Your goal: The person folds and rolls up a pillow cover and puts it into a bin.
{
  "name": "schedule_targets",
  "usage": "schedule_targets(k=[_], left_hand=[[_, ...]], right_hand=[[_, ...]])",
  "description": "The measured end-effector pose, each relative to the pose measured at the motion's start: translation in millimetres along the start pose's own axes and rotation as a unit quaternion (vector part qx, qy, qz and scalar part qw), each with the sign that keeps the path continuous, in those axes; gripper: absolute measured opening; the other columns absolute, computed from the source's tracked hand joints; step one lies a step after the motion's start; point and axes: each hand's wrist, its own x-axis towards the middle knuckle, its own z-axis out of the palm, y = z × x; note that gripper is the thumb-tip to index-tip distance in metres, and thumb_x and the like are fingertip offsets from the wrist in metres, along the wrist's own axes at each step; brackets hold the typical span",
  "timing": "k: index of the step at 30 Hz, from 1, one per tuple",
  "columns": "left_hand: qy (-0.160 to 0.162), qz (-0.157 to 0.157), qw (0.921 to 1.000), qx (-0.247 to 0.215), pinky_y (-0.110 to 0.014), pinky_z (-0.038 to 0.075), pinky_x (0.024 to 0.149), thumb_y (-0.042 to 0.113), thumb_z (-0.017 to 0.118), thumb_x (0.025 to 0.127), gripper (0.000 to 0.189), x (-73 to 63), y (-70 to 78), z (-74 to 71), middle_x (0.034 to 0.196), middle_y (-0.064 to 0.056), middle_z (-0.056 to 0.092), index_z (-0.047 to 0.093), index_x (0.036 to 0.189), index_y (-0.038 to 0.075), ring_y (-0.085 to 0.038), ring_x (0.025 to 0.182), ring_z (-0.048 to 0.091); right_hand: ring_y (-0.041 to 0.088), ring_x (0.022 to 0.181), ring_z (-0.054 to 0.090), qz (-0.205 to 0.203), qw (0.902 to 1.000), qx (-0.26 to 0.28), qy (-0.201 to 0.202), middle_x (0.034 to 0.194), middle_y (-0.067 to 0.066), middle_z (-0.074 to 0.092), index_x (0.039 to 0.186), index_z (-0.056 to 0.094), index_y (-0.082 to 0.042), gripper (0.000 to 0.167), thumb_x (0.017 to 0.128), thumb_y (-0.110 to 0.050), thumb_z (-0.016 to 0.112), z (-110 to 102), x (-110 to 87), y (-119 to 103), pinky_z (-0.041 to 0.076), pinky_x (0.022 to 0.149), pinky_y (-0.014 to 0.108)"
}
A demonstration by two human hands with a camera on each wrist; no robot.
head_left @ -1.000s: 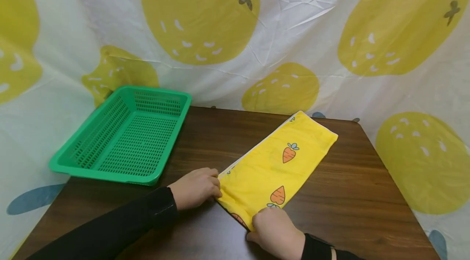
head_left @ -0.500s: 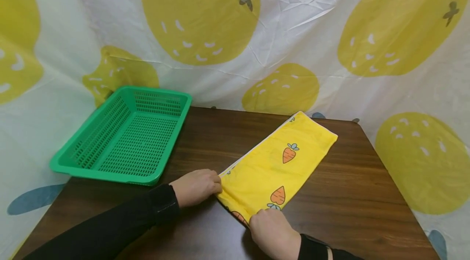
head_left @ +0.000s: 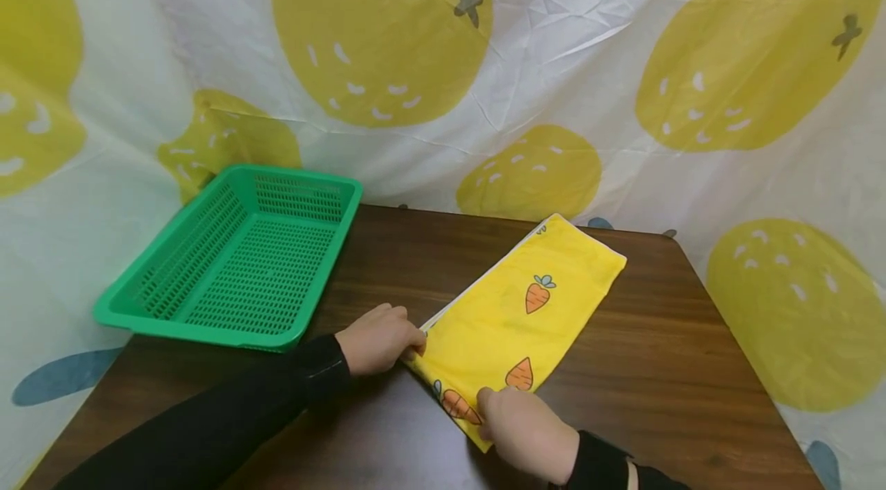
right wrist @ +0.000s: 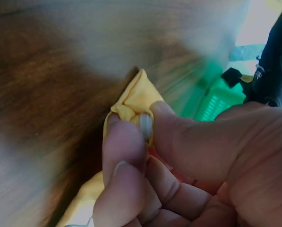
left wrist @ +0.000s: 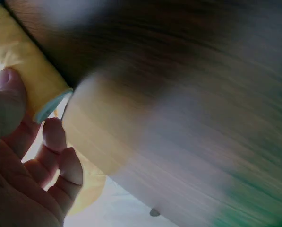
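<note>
A yellow cloth (head_left: 501, 321) printed with carrots lies folded into a long strip, slanting away to the right across the table. Its near end is turned over into a fold or roll. My left hand (head_left: 382, 340) pinches the near left corner; in the left wrist view the thumb lies on the rolled cloth (left wrist: 29, 66) with fingers below its end. At the near right side my right hand (head_left: 522, 428) grips the other end of the fold. The right wrist view shows thumb and fingers pinching the bunched cloth end (right wrist: 143, 90).
A green plastic basket (head_left: 332, 259) with slotted walls stands at the left of the dark wooden table (head_left: 664, 367); nothing is seen inside it. Behind the table hangs a white curtain (head_left: 388, 175) printed with yellow fruit.
The near end of the cloth has turned over further, with more of a carrot showing along its edge. The far end has drawn slightly nearer, and both hands have shifted a little right.
</note>
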Motion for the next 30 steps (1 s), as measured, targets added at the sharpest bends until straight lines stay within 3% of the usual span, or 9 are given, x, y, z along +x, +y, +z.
schedule_targets(k=[5,10,14,17,21,24,30], left_hand=[[-0.018,-0.013,0.9997,0.01,-0.03,0.037,0.071,0.019,0.078,0.096,0.012,9.4,3.5,1.6,0.077,0.01,0.064,0.077,0.085,0.025,-0.015,0.075,0.047],[-0.043,-0.034,0.9982,0.026,-0.032,0.038,0.071,0.021,0.079,0.095,0.016,15.4,9.8,-2.0,0.074,0.009,0.061,0.075,0.081,0.025,-0.015,0.074,0.049],[-0.041,-0.05,0.9975,0.028,-0.032,0.039,0.07,0.024,0.083,0.092,0.016,18.7,13.6,-3.5,0.072,0.009,0.061,0.072,0.08,0.023,-0.014,0.07,0.05],[-0.02,-0.05,0.9981,0.032,-0.031,0.039,0.068,0.025,0.087,0.089,0.018,18.3,17.1,-3.8,0.074,0.007,0.059,0.07,0.084,0.021,-0.014,0.071,0.051],[0.013,0.0,0.995,0.099,-0.029,0.039,0.069,0.024,0.086,0.091,0.012,17.0,20.6,-1.4,0.079,0.005,0.061,0.074,0.087,0.021,-0.015,0.075,0.051],[0.019,0.049,0.9868,0.153,-0.027,0.041,0.071,0.023,0.083,0.094,0.007,15.7,22.1,-1.2,0.08,0.004,0.066,0.08,0.088,0.021,-0.015,0.074,0.05],[0.009,0.1,0.9808,0.167,-0.023,0.042,0.067,0.017,0.081,0.094,0.008,9.0,19.4,-1.2,0.078,0.005,0.067,0.082,0.087,0.019,-0.012,0.07,0.05]], right_hand=[[0.008,0.059,0.045,0.008,0.9961,0.08,-0.034,0.065,-0.008,0.049,0.075,0.059,-0.016,0.028,0.091,-0.015,0.082,-3,4.7,10,0.039,0.057,0.026],[0.006,0.056,0.047,-0.028,0.989,0.137,-0.049,0.062,-0.012,0.053,0.069,0.063,-0.017,0.028,0.087,-0.012,0.084,0,11.1,28,0.038,0.054,0.025],[0.008,0.056,0.046,-0.001,0.9864,0.158,-0.047,0.061,-0.009,0.053,0.068,0.065,-0.015,0.029,0.085,-0.016,0.088,-4,11.3,30,0.035,0.054,0.024],[0.008,0.057,0.046,0.018,0.9895,0.141,-0.027,0.062,-0.009,0.053,0.07,0.062,-0.017,0.032,0.083,-0.02,0.091,-4,10.6,29,0.035,0.055,0.024],[0.006,0.058,0.044,0.009,0.9954,0.095,0.011,0.063,-0.011,0.051,0.071,0.059,-0.019,0.034,0.081,-0.021,0.092,0,9.0,25,0.036,0.056,0.023],[0.005,0.058,0.042,-0.011,0.9983,0.046,0.032,0.062,-0.013,0.053,0.07,0.062,-0.019,0.031,0.081,-0.019,0.091,2,6.2,20,0.038,0.057,0.024],[0.005,0.056,0.038,-0.033,0.9934,-0.085,0.07,0.058,-0.011,0.053,0.063,0.064,-0.018,0.03,0.084,-0.016,0.086,7,-0.6,6,0.037,0.052,0.027]])
